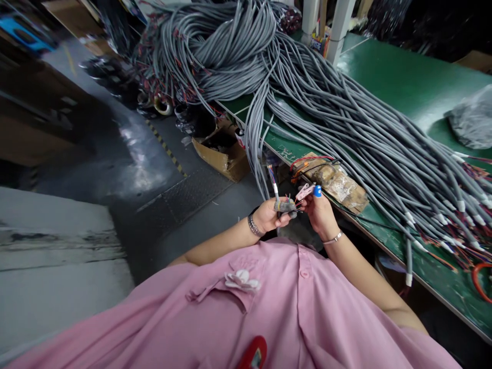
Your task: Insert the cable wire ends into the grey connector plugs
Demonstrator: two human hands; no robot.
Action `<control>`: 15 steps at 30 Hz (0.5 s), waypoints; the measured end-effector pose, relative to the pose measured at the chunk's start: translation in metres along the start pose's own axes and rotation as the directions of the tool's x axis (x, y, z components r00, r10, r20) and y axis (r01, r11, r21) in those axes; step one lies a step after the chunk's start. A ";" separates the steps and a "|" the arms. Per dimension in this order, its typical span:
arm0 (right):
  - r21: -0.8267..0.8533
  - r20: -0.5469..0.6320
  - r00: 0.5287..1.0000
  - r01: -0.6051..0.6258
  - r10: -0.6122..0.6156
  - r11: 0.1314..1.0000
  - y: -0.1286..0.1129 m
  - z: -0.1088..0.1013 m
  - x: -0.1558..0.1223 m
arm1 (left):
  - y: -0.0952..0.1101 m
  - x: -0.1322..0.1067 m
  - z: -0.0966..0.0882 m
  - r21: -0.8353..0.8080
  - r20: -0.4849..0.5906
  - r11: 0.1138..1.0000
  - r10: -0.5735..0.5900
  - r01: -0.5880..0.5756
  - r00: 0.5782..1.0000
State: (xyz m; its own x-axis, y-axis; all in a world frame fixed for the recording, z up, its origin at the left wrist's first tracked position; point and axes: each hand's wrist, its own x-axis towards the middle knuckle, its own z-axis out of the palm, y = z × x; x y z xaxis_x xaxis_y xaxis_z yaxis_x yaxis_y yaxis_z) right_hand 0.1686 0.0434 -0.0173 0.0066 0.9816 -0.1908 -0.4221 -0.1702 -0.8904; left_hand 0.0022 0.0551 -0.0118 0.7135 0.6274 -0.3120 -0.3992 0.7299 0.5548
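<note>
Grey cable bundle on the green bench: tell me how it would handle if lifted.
The grey cable bundle would probably sag and flop, since one hank droops over the green bench's edge. It is likely heavy as a whole, given so many cables piled together. The loose coloured wires at its ends might snag.
</note>
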 end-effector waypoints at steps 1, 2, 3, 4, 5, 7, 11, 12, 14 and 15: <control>0.050 0.033 0.999 -0.045 0.043 0.998 -0.001 0.001 0.001 | 0.000 0.001 -0.001 -0.006 0.002 1.000 -0.008 0.008 1.000; 0.092 0.054 0.996 -0.077 0.072 0.993 -0.003 0.002 0.002 | 0.000 0.002 -0.002 -0.011 0.002 1.000 -0.017 0.017 1.000; 0.124 0.062 0.995 -0.092 0.084 0.988 -0.004 0.003 0.003 | -0.001 0.003 -0.003 -0.016 0.000 1.000 -0.023 0.023 1.000; 0.146 0.056 0.995 -0.091 0.083 0.985 -0.004 0.004 0.004 | -0.001 0.003 -0.004 -0.018 -0.002 0.999 -0.030 0.030 1.000; 0.158 0.042 0.996 -0.081 0.075 0.984 -0.004 0.005 0.005 | -0.001 0.003 -0.005 -0.017 -0.004 0.999 -0.039 0.039 0.999; 0.175 0.011 0.998 -0.056 0.054 0.983 -0.004 0.007 0.007 | -0.002 0.004 -0.006 -0.008 -0.002 0.998 -0.059 0.059 0.998; 0.231 0.003 0.999 -0.050 0.051 0.972 -0.001 0.008 0.008 | -0.004 0.004 -0.007 0.008 0.011 0.997 -0.077 0.077 0.997; 0.245 0.013 0.998 -0.066 0.065 0.967 -0.001 0.008 0.007 | -0.004 0.004 -0.007 0.010 0.012 0.997 -0.072 0.072 0.997; 0.260 0.032 0.994 -0.111 0.106 0.959 -0.002 0.007 0.006 | -0.004 0.002 -0.005 0.021 0.000 0.998 -0.053 0.053 0.999; 0.260 0.043 0.991 -0.135 0.128 0.956 -0.003 0.006 0.005 | -0.005 0.001 -0.003 0.034 -0.017 0.999 -0.040 0.040 0.999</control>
State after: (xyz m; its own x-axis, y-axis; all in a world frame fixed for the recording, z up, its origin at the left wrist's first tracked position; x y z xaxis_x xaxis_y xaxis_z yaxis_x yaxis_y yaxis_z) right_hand 0.1643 0.0489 -0.0132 -0.0865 0.9547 -0.2849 -0.6399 -0.2724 -0.7185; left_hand 0.0026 0.0532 -0.0172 0.7191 0.6022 -0.3468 -0.3504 0.7452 0.5674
